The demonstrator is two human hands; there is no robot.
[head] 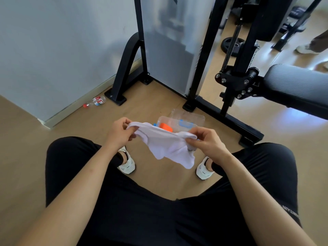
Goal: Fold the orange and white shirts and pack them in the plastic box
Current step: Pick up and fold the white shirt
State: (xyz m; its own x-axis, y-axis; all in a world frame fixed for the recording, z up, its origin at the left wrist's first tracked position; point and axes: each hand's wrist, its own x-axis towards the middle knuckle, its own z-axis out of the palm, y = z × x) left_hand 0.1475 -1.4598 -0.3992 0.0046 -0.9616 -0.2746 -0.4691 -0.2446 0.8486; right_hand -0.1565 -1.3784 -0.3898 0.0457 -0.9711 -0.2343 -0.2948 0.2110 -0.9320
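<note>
Above your lap [142, 210], your left grip [119, 134] and right grip [204, 141] are pinching the white shirt [168, 148], just short of the box [165, 120] holding the orange shirt [166, 128]; hanging slack is likely risking a crooked fold.

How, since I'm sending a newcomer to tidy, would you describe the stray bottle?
Follow the pale wall's skirting on the left to the black machine foot. Beside it a clear plastic bottle lies on the wooden floor; only it has a red cap.
</note>
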